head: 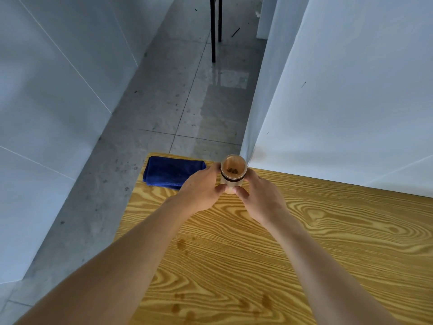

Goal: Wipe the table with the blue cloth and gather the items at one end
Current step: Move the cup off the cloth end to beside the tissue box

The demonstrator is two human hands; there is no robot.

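Observation:
A folded blue cloth (172, 172) lies at the far left corner of the wooden table (304, 242). Just to its right stands a small clear jar (232, 171) with a dark band and a few dark bits inside, close to the far edge. My left hand (199, 191) wraps its left side and my right hand (260, 198) wraps its right side; thumbs meet at the jar's near base. Whether the jar rests on the table or is lifted a little I cannot tell.
A white wall (351, 102) runs along the table's right rear edge. Grey tiled floor (164, 102) drops off beyond the left and far edges. Black chair legs (213, 31) stand far back. A few wet spots (181, 243) mark the near tabletop.

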